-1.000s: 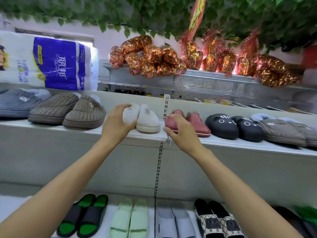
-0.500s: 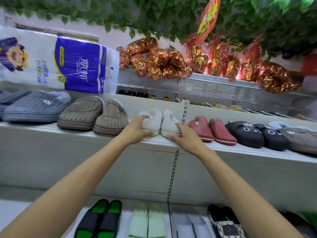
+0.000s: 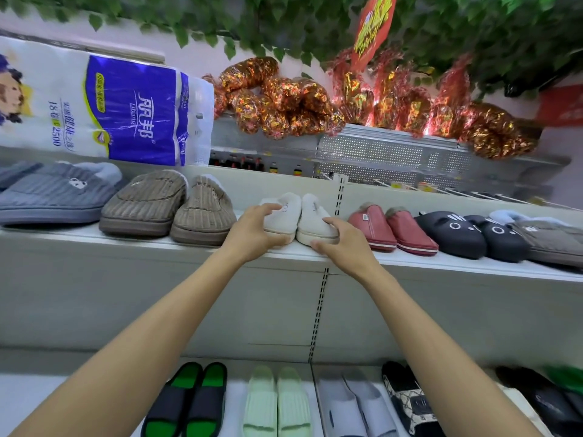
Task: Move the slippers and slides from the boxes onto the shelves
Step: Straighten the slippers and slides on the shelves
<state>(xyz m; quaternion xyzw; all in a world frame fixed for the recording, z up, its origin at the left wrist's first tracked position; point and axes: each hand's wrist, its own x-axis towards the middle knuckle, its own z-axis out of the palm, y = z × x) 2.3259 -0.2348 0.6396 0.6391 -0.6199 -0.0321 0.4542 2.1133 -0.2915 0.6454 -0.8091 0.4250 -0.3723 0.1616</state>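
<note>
Head view. The pair of white slippers [image 3: 299, 220] stands on the upper shelf [image 3: 441, 263], toes toward the front edge, so the long axis of each slipper runs from the shelf's back wall out to the viewer. The left hand [image 3: 252, 233] wraps the outer side of the left slipper, fingers curled over its top and thumb low against the sole near the toe. The right hand [image 3: 342, 242] is cupped at the toe and outer side of the right slipper, fingers curled over the upper and thumb at the sole edge; whether it clamps firmly or merely touches cannot be told. Each hand thus lies at the near, toe end of its own slipper, and the two slippers touch side by side between them; any squaring or pushing back would likely act along that front-to-back axis. To the left of the white pair sit brown corduroy slippers [image 3: 170, 212], then grey slippers [image 3: 60, 197]; to its right, red slippers [image 3: 391, 228] and black cat-face slippers [image 3: 473, 233]. Below the white pair, a lower shelf [image 3: 19, 402] carries green-and-black slides [image 3: 189, 398] and mint slides [image 3: 276, 402]. Above it hang a tissue pack [image 3: 104, 105], foil-wrapped bundles [image 3: 284, 99] and leafy garland [image 3: 220, 20].
</note>
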